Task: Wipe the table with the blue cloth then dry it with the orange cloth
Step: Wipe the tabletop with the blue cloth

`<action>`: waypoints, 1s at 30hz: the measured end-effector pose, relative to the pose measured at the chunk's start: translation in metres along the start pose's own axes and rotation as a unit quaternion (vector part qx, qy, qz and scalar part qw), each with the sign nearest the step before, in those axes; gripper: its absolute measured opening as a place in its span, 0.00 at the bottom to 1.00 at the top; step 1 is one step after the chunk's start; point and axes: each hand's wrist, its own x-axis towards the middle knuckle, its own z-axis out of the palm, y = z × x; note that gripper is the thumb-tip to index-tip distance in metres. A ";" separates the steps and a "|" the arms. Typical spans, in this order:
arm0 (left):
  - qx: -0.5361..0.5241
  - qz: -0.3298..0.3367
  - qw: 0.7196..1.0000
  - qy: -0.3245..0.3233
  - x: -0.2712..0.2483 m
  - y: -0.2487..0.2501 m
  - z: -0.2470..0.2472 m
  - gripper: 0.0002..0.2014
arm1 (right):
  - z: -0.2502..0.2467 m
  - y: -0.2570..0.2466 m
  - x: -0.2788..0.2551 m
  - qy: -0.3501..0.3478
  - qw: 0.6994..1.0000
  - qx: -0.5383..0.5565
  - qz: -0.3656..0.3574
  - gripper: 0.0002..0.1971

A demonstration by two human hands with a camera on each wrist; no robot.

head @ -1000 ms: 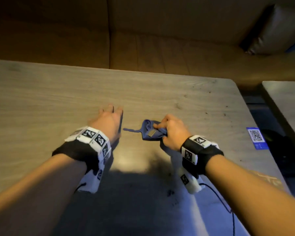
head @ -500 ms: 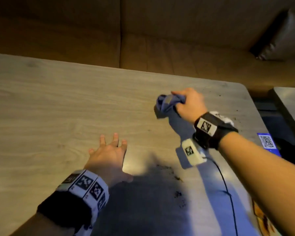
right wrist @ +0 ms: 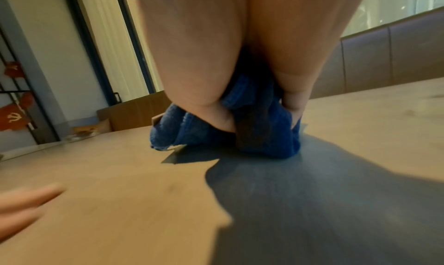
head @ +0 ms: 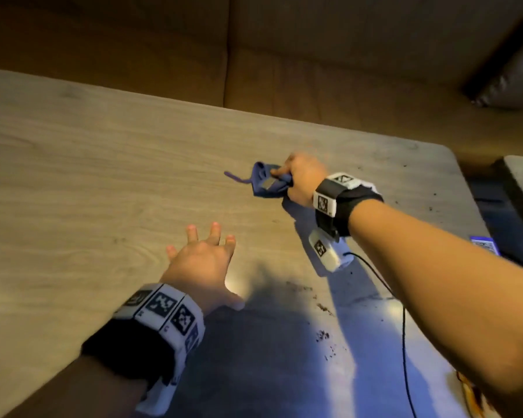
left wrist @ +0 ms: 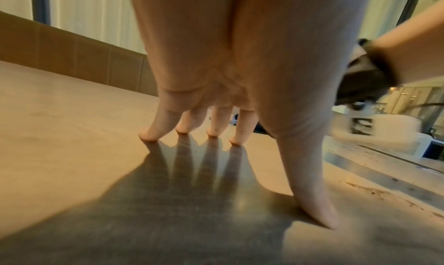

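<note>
Blue cloth (head: 267, 184) sits bunched under the right hand (head: 302, 179) – fingers curled round it, pressing it to the table (head: 73, 176). It trails away to their left. The left hand (head: 201, 263), nearer the person, rests on splayed fingertips (left wrist: 182, 131), holding nothing.

No words or numbers can be read. The white wristbands (head: 163, 309) bear black-and-white square code markers, and a blue sticker with a QR code (head: 485, 245) lies at the pale wooden worktop's (head: 103, 176) right edge.
</note>
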 end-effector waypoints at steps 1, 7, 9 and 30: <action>-0.002 0.005 1.000 0.007 -0.001 0.000 0.000 0.59 | 0.012 -0.001 -0.021 -0.001 1.000 0.004 -0.004 0.11; -0.069 0.025 0.994 0.085 -0.038 -0.003 0.037 0.51 | 0.071 -0.013 -0.160 -0.031 0.999 0.017 -0.033 0.24; -0.070 0.035 0.994 0.080 -0.066 0.001 0.062 0.53 | 0.088 -0.015 -0.200 -0.024 0.999 0.033 -0.032 0.26; 0.097 0.024 0.994 -0.032 -0.131 0.022 0.121 0.63 | 0.091 0.027 -0.210 0.026 0.995 0.045 0.084 0.21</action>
